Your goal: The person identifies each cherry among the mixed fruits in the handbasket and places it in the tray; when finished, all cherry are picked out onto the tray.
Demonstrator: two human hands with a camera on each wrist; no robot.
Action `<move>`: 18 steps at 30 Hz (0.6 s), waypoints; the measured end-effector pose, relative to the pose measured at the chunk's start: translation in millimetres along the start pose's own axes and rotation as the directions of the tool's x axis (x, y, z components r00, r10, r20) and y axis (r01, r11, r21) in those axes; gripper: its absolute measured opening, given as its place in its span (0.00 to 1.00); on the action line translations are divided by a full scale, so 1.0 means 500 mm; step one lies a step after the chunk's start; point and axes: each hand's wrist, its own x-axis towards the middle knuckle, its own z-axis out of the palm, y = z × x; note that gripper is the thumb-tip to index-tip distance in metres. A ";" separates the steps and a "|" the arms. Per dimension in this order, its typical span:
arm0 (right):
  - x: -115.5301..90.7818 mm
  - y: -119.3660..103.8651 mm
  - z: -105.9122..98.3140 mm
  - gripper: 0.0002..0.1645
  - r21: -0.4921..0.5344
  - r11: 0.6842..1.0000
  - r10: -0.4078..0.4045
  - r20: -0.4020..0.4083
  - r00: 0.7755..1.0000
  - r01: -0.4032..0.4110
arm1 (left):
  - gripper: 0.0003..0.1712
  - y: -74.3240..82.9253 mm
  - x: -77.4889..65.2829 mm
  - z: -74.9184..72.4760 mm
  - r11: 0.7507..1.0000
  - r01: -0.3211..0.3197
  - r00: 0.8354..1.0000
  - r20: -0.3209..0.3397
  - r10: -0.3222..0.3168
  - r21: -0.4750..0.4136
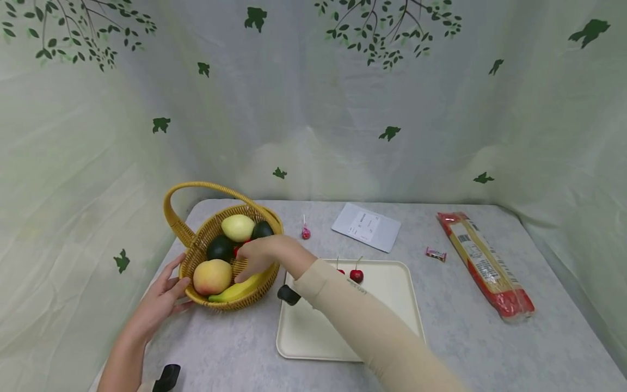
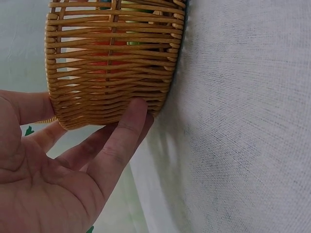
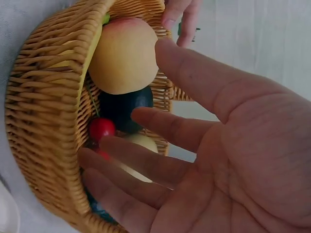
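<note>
At the left stands a wicker basket (image 1: pixel 196 247) with a tall handle. It holds a peach (image 1: pixel 212 276), a banana (image 1: pixel 240 289), a yellow lemon-like fruit (image 1: pixel 238 227), a dark green avocado-like fruit (image 1: pixel 220 248), a second dark fruit (image 1: pixel 263 229) and red cherries (image 3: pixel 102 128). My left hand (image 1: pixel 164 294) grips the basket's left side, fingers spread along rim and wall (image 2: pixel 112 63). Reaching over the basket's opening, my right hand (image 1: pixel 259 255) has its fingers extended and spread (image 3: pixel 165 126), palm bare, fingertips close to the cherries.
Beside the basket is a cream tray (image 1: pixel 318 337) with two cherries (image 1: pixel 356 276), partly covered by my right sleeve. Behind it lie a lollipop (image 1: pixel 306 232) and a silver packet (image 1: pixel 367 226). Farther right are a small wrapped candy (image 1: pixel 436 254) and a long red-ended noodle pack (image 1: pixel 485 264).
</note>
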 end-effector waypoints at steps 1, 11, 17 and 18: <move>0.006 -0.006 -0.006 0.40 -0.007 1.000 0.009 0.016 1.000 -0.009 | 0.44 0.001 0.000 -0.001 1.000 -0.001 1.000 0.001 0.001 0.001; 0.064 -0.045 -0.055 0.40 0.033 0.989 0.138 0.143 0.980 -0.144 | 0.45 -0.003 -0.008 -0.001 0.999 -0.005 1.000 0.006 0.005 -0.036; 0.081 -0.047 -0.067 0.33 0.054 0.968 0.234 0.148 0.961 -0.244 | 0.45 0.001 -0.007 0.001 0.999 -0.011 1.000 0.001 0.011 -0.045; 0.083 -0.046 -0.068 0.33 0.059 0.961 0.258 0.142 0.956 -0.269 | 0.44 0.002 -0.006 0.001 0.999 -0.013 1.000 0.003 0.013 -0.044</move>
